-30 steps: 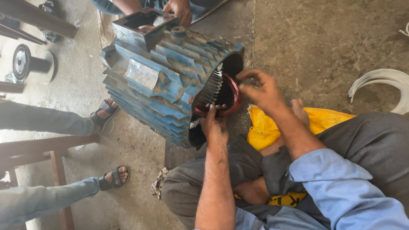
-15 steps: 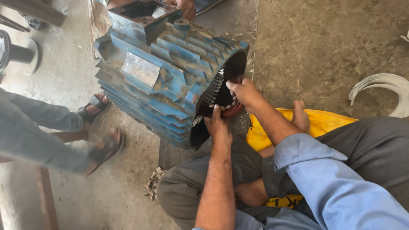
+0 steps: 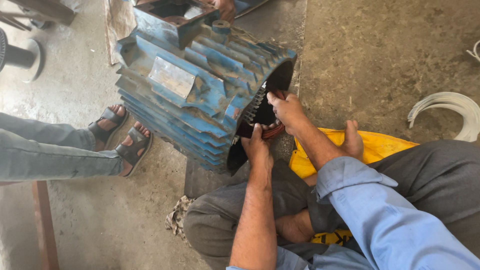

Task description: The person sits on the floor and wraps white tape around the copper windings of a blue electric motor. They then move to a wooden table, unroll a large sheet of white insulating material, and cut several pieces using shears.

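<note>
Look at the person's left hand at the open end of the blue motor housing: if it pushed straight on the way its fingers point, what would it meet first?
The left hand points into the blue motor housing. It would probably meet the reddish wire coil just inside the opening first; depth there is hard to judge.

motor housing (image 3: pixel 200 90) is laid on its side on the floor (image 3: pixel 380 55), ahead of the knees; both hands are placed at its open end, left hand (image 3: pixel 257 147) below right hand (image 3: pixel 287 112); sandalled feet (image 3: pixel 122 137) are set to its left.

Left hand (image 3: pixel 257 147) reaching forward, fingers curled, right hand (image 3: pixel 286 111) beside it, fingers bent, gripping
</note>
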